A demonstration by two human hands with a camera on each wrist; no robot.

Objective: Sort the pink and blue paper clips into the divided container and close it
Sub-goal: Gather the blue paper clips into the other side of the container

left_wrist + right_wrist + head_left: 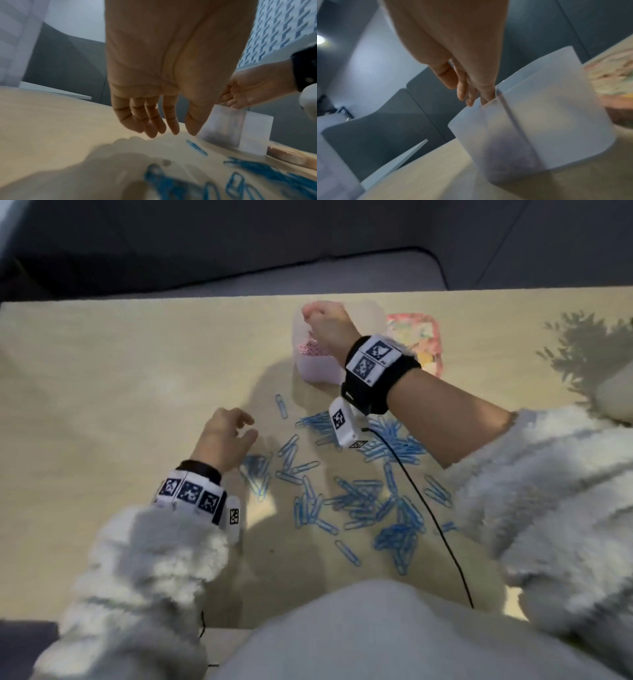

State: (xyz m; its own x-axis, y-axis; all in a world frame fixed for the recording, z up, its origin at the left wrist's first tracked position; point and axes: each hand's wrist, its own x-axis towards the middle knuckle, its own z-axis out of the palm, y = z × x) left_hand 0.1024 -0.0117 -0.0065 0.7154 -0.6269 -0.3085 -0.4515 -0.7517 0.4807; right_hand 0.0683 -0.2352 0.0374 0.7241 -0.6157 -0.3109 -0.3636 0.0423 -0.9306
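Paper clips in blue are scattered over the near middle of the pale wooden table, between the two forearms; many are blurred in the left wrist view. Pink clips are seen only as a small patch inside the left compartment of the frosted divided container, which stands at the far side of the table. Much of the container is covered by the right hand, whose fingers reach down over the rim beside the divider; whether anything is pinched cannot be told. The left hand hovers above the table with loosely spread, relaxed fingers, nothing held. A pink patterned lid lies just right of the container, partly hidden by the wrist strap. A grey cushioned seat is seen beyond the table.
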